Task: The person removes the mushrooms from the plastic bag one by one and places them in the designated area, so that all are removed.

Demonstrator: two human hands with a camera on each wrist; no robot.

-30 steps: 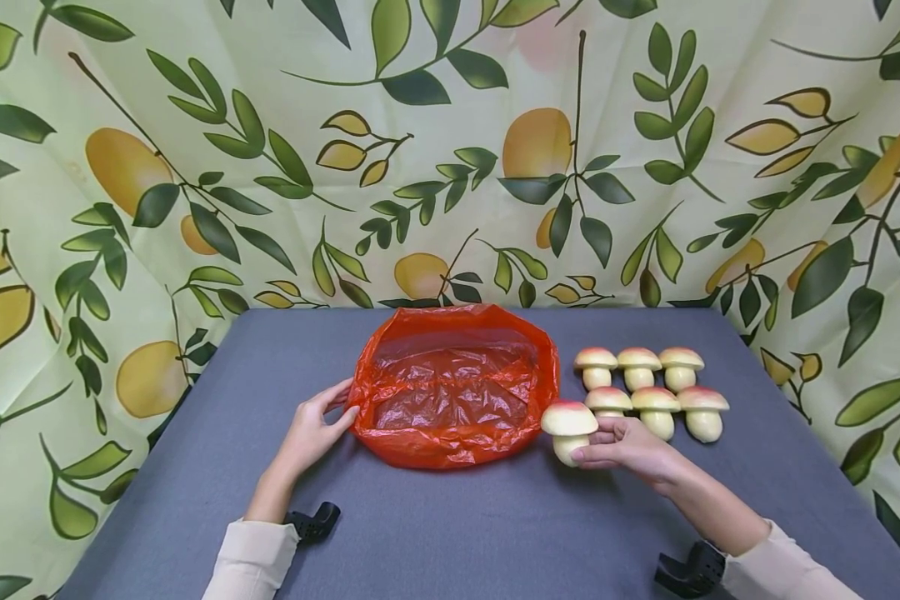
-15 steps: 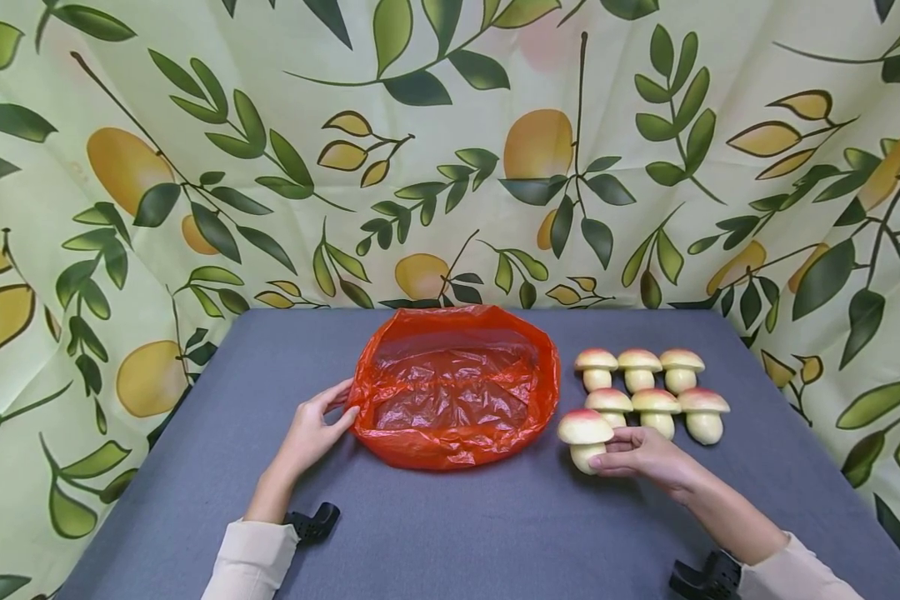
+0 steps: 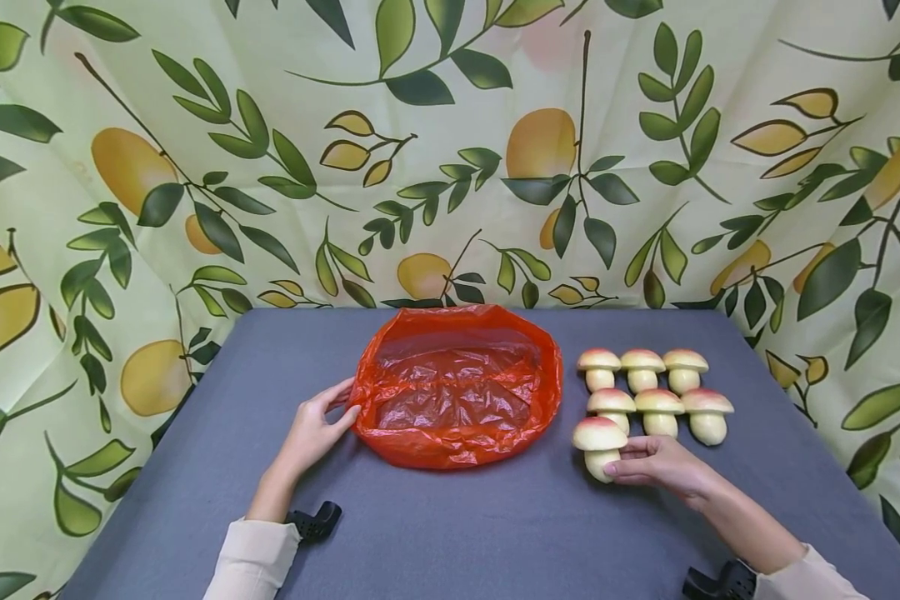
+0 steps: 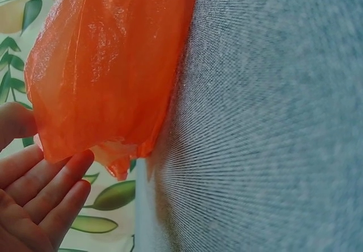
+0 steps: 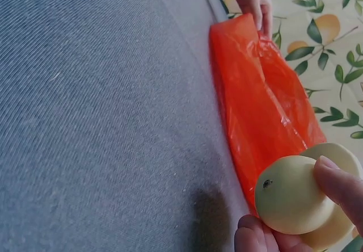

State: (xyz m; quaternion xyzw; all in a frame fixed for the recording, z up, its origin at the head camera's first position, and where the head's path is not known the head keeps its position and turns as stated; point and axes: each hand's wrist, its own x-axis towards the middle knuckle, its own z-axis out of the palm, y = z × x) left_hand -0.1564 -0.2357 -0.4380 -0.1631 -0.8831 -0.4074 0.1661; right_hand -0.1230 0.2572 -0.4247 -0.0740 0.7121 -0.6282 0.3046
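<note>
An orange-red plastic bag (image 3: 450,450) lies with its mouth wide open at the middle of the table. My left hand (image 3: 318,429) pinches its left rim between thumb and fingers; the left wrist view shows the thumb and fingers at the bag's edge (image 4: 113,82). To the right of the bag, my right hand (image 3: 663,467) grips a toy mushroom (image 3: 600,442) with a red-tinted cream cap by its stem. In the right wrist view the underside of this mushroom (image 5: 292,192) faces the camera, the thumb pressing on the stem.
Several matching mushrooms (image 3: 660,404) stand in two rows at the right, just behind the held one. A grey-blue cloth covers the table (image 3: 450,533). Behind it hangs a leaf-and-fruit patterned curtain (image 3: 450,167).
My right hand has moved to the right with the mushroom, away from the bag's right rim and in front of the other mushrooms. The left hand and the bag have stayed put.
</note>
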